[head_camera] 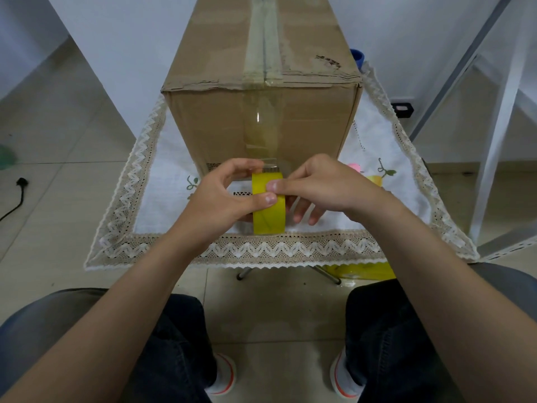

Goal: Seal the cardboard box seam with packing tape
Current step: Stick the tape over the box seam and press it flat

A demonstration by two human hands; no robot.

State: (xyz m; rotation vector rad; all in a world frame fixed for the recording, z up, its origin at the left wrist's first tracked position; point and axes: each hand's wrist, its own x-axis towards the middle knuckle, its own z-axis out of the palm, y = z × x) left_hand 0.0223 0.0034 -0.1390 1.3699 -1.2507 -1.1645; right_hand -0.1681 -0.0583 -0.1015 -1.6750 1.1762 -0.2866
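Note:
A brown cardboard box stands on a small table, its top seam covered by a strip of clear tape that runs down the near face. Just in front of the box I hold a yellow tape roll upright. My left hand grips the roll from the left, thumb on its outer face. My right hand pinches the roll's top edge with thumb and forefinger, its other fingers spread behind. A clear tape strip links the roll to the box's near face.
A white cloth with a lace border covers the table. A pink object lies right of the box, and a blue item peeks out behind it. A yellow thing sits under the table. White shelf frames stand at right.

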